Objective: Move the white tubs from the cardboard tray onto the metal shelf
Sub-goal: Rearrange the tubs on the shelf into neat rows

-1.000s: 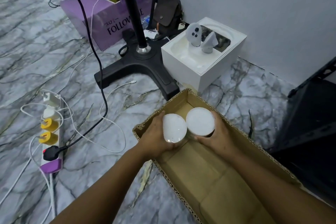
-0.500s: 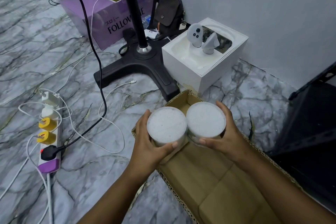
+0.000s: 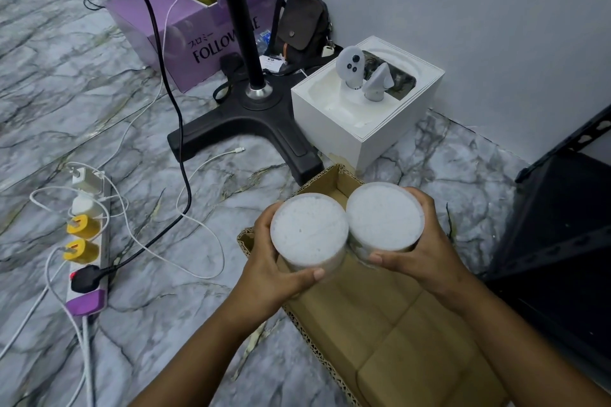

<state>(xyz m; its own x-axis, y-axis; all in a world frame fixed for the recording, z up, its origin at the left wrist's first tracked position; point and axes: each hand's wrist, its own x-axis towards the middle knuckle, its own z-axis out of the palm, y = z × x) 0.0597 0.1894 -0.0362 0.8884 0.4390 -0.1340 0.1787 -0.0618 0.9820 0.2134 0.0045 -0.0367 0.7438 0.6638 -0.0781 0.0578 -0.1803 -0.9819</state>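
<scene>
Two round white tubs are held side by side, touching, above the far end of the cardboard tray (image 3: pixel 410 334). My left hand (image 3: pixel 274 271) grips the left tub (image 3: pixel 309 230) around its side. My right hand (image 3: pixel 426 251) grips the right tub (image 3: pixel 385 215) the same way. Both tubs are upright with their white tops facing me. The tray lies on the marble floor and no other tub shows inside it. The black metal shelf (image 3: pixel 562 218) stands at the right edge, partly cut off.
A white box (image 3: pixel 360 129) with two controllers sits just beyond the tray. A black stand base (image 3: pixel 251 122) and pole stand at its left. A power strip (image 3: pixel 87 248) with cables lies on the floor at the left. A purple box (image 3: pixel 185 30) is at the back.
Both hands have lifted the two tubs out of the tray and toward me. The left tub, tilted a second ago, is now upright.
</scene>
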